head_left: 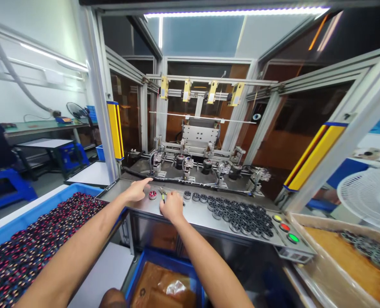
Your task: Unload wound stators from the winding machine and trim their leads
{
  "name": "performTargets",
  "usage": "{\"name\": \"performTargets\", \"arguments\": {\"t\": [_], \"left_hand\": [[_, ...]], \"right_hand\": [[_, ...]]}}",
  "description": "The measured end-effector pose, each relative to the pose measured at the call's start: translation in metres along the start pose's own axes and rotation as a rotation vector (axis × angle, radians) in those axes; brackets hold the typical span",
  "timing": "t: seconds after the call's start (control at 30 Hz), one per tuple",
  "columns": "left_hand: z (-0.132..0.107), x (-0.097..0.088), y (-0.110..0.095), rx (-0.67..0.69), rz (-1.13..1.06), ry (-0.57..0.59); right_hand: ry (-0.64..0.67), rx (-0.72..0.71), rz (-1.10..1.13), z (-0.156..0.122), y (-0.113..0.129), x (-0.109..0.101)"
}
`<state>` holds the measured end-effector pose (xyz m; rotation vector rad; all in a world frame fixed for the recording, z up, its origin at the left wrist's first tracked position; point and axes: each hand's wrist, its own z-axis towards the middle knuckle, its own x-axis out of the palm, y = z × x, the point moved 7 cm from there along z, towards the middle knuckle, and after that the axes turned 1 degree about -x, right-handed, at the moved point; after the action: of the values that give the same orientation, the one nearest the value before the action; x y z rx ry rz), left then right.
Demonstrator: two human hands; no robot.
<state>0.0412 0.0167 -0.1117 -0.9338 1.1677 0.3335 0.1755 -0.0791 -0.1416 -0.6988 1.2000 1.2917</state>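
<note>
My left hand hovers over the left part of the metal worktop, index finger stretched out and no object visible in it. Close to its fingertips lies a small round part with red windings, like a motor stator. My right hand is closed around a pair of pliers with yellow-green handles, their jaws pointing away from me. The palm hides most of the handles. Right of this hand, a few dark metal rings stand in a row that runs into a dense group of rings.
Behind the worktop sit machine fixtures with a black cable along their front. A blue bin of red-wound parts stands left. Coloured buttons and a lined box of rings are right. A blue crate lies below.
</note>
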Motion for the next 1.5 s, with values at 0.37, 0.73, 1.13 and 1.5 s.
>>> {"name": "performTargets", "arguments": {"t": [0.37, 0.73, 1.13, 1.5], "left_hand": [[-0.016, 0.001, -0.030, 0.088, -0.111, -0.231], [-0.221, -0.011, -0.090, 0.315, -0.557, -0.616], [-0.258, 0.025, -0.132, 0.399, -1.117, -0.476], [-0.257, 0.027, -0.141, 0.523, -0.848, -0.590]], "right_hand": [[-0.043, 0.000, 0.179, -0.001, 0.000, -0.002], [-0.041, -0.285, 0.946, -0.085, 0.021, -0.064], [0.580, -0.231, 1.721, -0.196, 0.007, -0.097], [0.630, 0.232, 1.975, -0.250, 0.003, -0.037]]}}
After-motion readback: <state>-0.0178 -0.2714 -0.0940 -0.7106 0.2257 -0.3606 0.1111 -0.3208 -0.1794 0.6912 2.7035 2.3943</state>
